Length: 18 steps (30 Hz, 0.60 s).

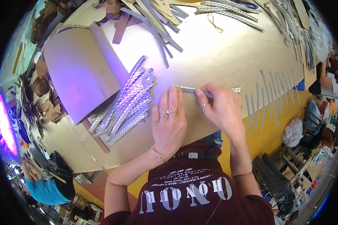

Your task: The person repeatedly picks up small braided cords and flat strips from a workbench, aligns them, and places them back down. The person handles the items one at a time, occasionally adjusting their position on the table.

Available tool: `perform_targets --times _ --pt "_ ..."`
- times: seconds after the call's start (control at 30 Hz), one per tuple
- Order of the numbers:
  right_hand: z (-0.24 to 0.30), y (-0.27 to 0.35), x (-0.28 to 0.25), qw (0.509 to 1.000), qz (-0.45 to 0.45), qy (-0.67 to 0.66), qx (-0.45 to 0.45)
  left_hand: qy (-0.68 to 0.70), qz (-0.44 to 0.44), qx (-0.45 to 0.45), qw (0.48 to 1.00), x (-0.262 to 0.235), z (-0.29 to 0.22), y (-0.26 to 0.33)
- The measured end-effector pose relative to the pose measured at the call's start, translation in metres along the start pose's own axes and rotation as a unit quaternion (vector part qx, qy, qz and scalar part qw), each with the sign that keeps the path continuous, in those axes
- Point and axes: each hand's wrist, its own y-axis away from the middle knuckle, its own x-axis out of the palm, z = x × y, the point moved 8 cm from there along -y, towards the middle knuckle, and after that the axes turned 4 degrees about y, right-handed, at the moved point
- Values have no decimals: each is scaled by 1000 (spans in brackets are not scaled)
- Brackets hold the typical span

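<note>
Working surface: lying across most of the head view is a wide table [221, 56] covered in pale tan sheet, with the person leaning in from its near edge.
Left hand: the left hand [169, 120] is resting flat on the table near the near edge, fingers stretched out and together, gripping nothing; its fingertips are pressing on or just beside the left end of a braided silver strip [234, 90]. Rings are showing on two fingers and a thin bracelet at the wrist.
Right hand: the right hand [221, 107] is curling closed, thumb and fingers pinching the middle of the same strip, which is lying flat with both ends sticking out past the hand.
Finished pile: a heap of braided silver strips [129, 105] is lying just left of the left hand, partly under a curved grey card sheet [79, 71].
Cut strips: plain grey strips [268, 97] are hanging in a row over the right edge of the table.
Far edge: more grey and brown strips [154, 18] and braided lengths [229, 11] are crowding the far side.
Bystander: another person in a blue top [45, 189] is sitting beyond the near left corner.
</note>
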Motion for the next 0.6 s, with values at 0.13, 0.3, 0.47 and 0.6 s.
perform_targets --times 0.13,0.3,0.47,0.6 --pt "1 0 -1 1000 -11 -1 -7 123 50 34 991 13 -9 6" --pt "0 2 0 1000 -16 3 -2 204 78 6 976 26 -7 6" --pt "-12 5 -6 1000 -2 -20 17 166 81 11 983 24 -8 6" --pt "-30 5 -18 999 23 -39 18 108 88 17 990 23 -13 4"
